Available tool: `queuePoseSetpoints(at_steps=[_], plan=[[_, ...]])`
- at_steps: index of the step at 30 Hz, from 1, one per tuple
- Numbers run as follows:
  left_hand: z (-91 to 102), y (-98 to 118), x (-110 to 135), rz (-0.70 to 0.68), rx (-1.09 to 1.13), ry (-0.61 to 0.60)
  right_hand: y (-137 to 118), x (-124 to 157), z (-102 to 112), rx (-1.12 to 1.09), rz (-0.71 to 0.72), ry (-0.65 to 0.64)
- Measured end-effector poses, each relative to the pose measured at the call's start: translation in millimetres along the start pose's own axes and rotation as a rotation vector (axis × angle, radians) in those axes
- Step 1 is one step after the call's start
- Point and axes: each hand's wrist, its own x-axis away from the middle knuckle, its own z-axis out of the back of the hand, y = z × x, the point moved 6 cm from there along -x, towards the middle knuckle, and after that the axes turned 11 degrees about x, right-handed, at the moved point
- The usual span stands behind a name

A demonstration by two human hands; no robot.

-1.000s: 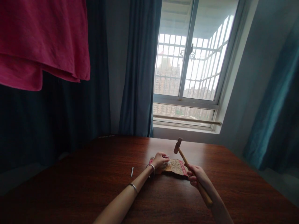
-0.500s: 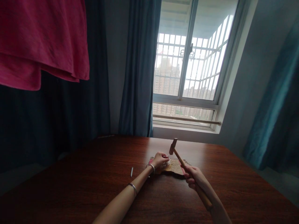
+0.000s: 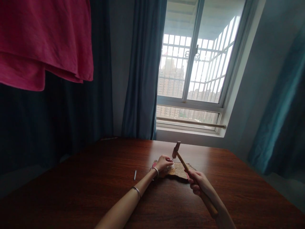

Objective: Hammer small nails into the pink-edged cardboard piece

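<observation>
My left hand [image 3: 164,163] is closed in a pinch around a thin upright metal pin [image 3: 172,160]; whether it is a nail or a punch is too small to tell. Below it lies a flat tan piece dotted with many small holes [image 3: 179,170], its front edge ragged. The hand covers that piece's left part, where some pink shows. In my right hand [image 3: 197,182] is a hammer [image 3: 183,161], gripped midway along its wooden handle. The hammer's head is tilted and appears at or just above the pin's top; contact is unclear.
Thin silvery metal rods [image 3: 135,175] lie on the brown wooden table [image 3: 100,190], left of my left forearm. A window [image 3: 190,70] stands behind the table, with blue curtains [image 3: 143,79] beside it. A pink cloth [image 3: 47,41] hangs at upper left.
The hammer's head has come slightly left, nearer to the pin's top. My left hand keeps its pinch in nearly the same place. The whole view has shifted a little.
</observation>
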Motion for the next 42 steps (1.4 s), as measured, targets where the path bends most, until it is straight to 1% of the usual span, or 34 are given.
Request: queuePoseSetpoints(at_steps=[7,14,18,24,28,34,42], plan=[[1.0,0.7,0.3,0.013,-0.028,0.010,-2.0,2.5,-1.8,0.033,-0.001,-0.013],[1.6,0.7,-0.1,0.022,-0.026,0.017,-4.9,5.7,0.4,0.077,0.021,0.024],[-1.1,-1.8,-1.3,0.008,0.026,-0.015,-5.6,7.6,-1.1,0.095,0.015,0.020],[-1.5,-6.6,-4.3,-0.007,0.020,-0.024,-6.6,9.0,-2.5,0.103,0.026,0.026],[-3.9,-6.1,-4.8,-0.002,0.051,-0.045,-6.0,8.8,-3.0,0.113,0.011,0.027],[-1.9,-6.4,-3.3,0.032,0.023,0.007,-6.7,10.0,-4.1,0.139,0.005,0.042],[-2.7,-3.4,-1.3,0.014,0.007,-0.003,-5.0,8.2,-2.1,0.140,0.016,0.031]])
